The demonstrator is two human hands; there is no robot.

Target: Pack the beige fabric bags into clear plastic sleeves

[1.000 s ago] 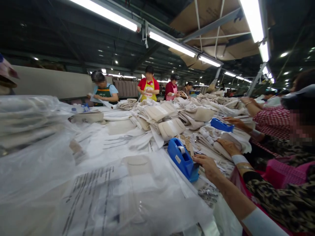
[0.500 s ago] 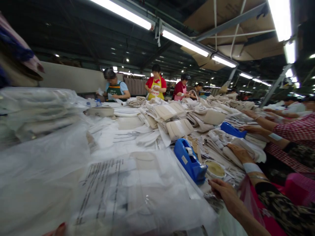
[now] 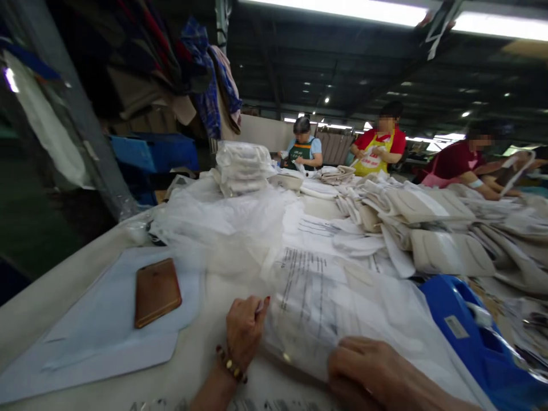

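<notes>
A clear plastic bag (image 3: 308, 308) printed with dark lines of text lies in front of me, with folded pale goods inside. My left hand (image 3: 246, 328), with a beaded bracelet at the wrist, is closed beside the bag's left edge. Something small and whitish shows near its thumb, too small to name. Curled over the near edge of the bag is my right hand (image 3: 363, 362), gripping the plastic; its fingertips are hidden. A blue tape dispenser (image 3: 466, 337) stands right of the bag.
Left of my hands, a brown phone (image 3: 157, 292) rests on white sheets (image 3: 107, 354). Stacked packed bags (image 3: 244, 165) and loose plastic (image 3: 222, 220) lie beyond. Folded beige goods (image 3: 451, 251) are heaped on the right. Several co-workers stand across the table, including one in a yellow apron (image 3: 372, 160).
My view has swung left, bringing the phone and hanging clothes into sight. Both my hands now show at the bag; before, only a fingertip of the left did. Co-workers' hands at right have left view.
</notes>
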